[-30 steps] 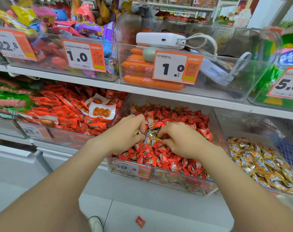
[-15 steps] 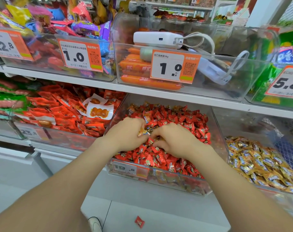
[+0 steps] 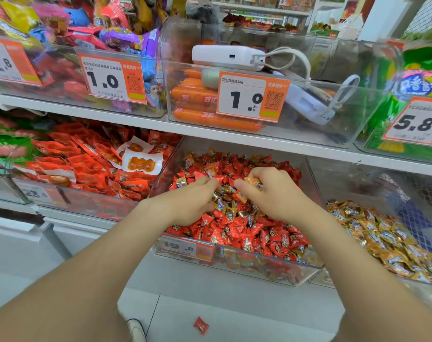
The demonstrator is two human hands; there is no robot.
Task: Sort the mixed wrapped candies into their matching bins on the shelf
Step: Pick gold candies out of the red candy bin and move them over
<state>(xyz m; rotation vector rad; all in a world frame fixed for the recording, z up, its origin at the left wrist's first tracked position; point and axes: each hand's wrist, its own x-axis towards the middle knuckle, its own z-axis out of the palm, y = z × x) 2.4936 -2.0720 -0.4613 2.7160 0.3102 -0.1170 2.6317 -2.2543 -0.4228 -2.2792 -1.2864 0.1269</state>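
Picking stray gold candies [image 3: 228, 201] out of the red candies [image 3: 237, 230] in the middle bin [image 3: 234, 264].
The gold strays are lying clustered at the bin's centre, between both hands. The right hand [image 3: 271, 196] is pinching a few at its curled fingertips [image 3: 239, 185], bunched so that their long axis and heading are unreadable. The left hand [image 3: 190, 203] is digging curled fingers into the pile; I cannot tell whether it is holding anything. Gathering seems under way, and the next move is probably a carry over the right wall into the gold-filled right bin [image 3: 382, 230].
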